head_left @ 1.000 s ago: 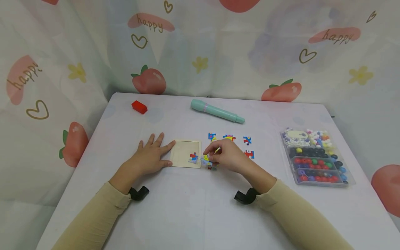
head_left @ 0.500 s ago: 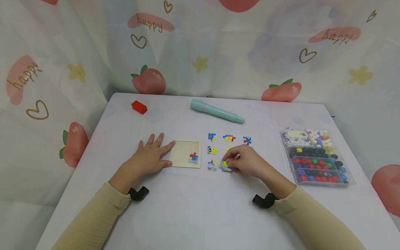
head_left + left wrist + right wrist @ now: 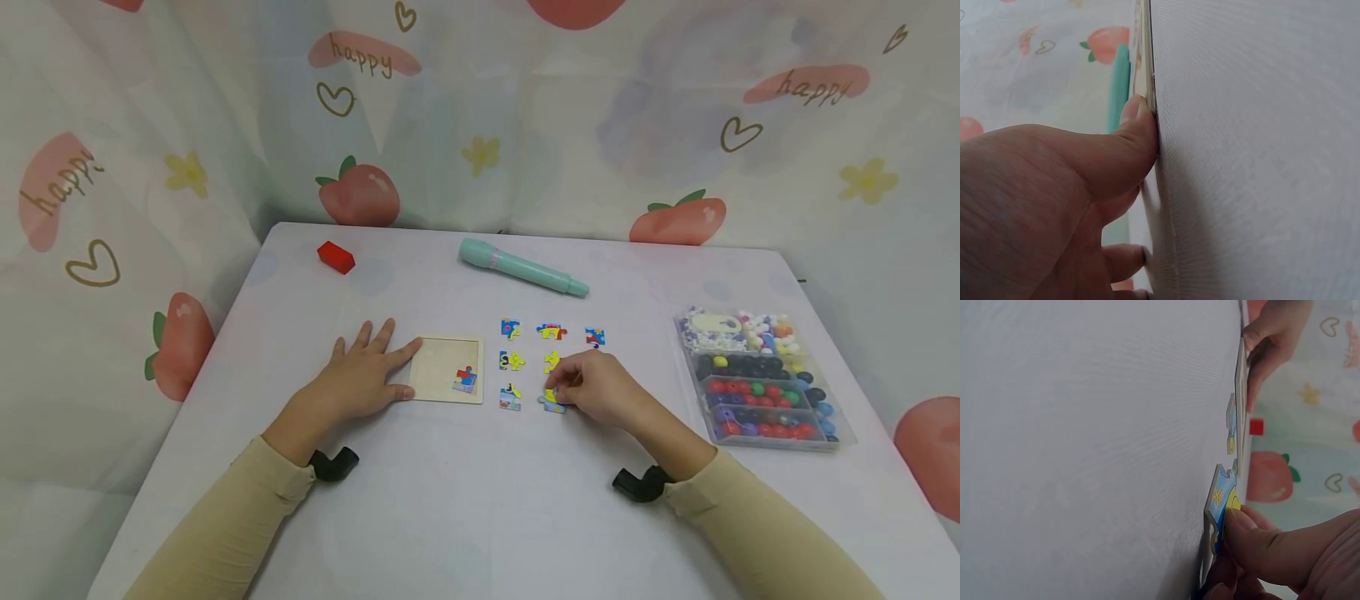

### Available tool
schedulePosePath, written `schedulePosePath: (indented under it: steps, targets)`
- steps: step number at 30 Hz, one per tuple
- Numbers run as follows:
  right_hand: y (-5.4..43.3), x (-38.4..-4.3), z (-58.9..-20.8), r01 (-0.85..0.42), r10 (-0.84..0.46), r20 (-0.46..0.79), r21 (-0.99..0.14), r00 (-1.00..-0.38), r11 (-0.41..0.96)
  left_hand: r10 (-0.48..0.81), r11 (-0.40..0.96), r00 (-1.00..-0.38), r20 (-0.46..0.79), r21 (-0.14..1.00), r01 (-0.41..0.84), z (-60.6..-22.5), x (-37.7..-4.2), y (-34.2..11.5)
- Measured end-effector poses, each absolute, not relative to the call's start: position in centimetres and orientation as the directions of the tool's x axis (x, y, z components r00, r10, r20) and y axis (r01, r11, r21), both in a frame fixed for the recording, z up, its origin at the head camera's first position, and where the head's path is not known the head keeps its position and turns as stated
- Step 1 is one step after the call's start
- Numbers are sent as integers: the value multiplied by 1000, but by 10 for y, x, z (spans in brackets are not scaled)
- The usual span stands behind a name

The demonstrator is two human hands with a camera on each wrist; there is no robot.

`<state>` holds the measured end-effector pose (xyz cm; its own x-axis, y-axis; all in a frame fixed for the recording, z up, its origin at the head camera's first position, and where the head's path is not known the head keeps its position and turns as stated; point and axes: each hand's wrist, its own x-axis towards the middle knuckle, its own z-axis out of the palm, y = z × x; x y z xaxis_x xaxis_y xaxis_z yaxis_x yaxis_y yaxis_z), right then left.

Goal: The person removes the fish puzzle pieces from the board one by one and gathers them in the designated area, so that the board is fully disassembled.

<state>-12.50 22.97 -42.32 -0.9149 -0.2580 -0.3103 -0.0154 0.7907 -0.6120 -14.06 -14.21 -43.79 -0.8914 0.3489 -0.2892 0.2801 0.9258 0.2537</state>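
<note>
My left hand (image 3: 363, 379) lies spread on the table, its thumb and index finger touching the left edge of a square wooden puzzle tray (image 3: 435, 358). One red-and-blue puzzle piece (image 3: 465, 379) sits inside that tray at the lower right. Between thumb and fingers, my right hand (image 3: 596, 387) pinches a blue-and-yellow jigsaw piece (image 3: 1217, 494) at the tabletop. Several more pieces stand in rows around it, among them a lower-left piece (image 3: 510, 397), a middle-left piece (image 3: 512, 361) and a top-middle piece (image 3: 551, 332). The right hand hides part of the layout.
A clear compartment box of coloured beads (image 3: 761, 379) lies at the right. Toward the back of the table are a mint-green tube-shaped thing (image 3: 522, 267) and a red block (image 3: 336, 257). A printed curtain (image 3: 525, 108) hangs behind the table.
The right hand has moved right with its jigsaw piece, from beside the tray to the bottom row of pieces, uncovering the left-column pieces. The left hand has stayed still.
</note>
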Motion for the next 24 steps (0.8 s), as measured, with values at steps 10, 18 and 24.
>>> schedulePosePath:
  steps: [10,18,24]
  targets:
    - [231,-124,-425,-57,-259,-273,-578,-926,814,348,927,-892,-289,249,281,-438,-140,-142]
    - [229,-124,-424,-35,-249,-286,-588,-925,808,346,928,-893,-289,247,280,-437,-140,-142]
    - [227,-130,-420,-29,-271,-286,-637,-919,770,345,929,-892,-292,245,279,-435,-139,-141]
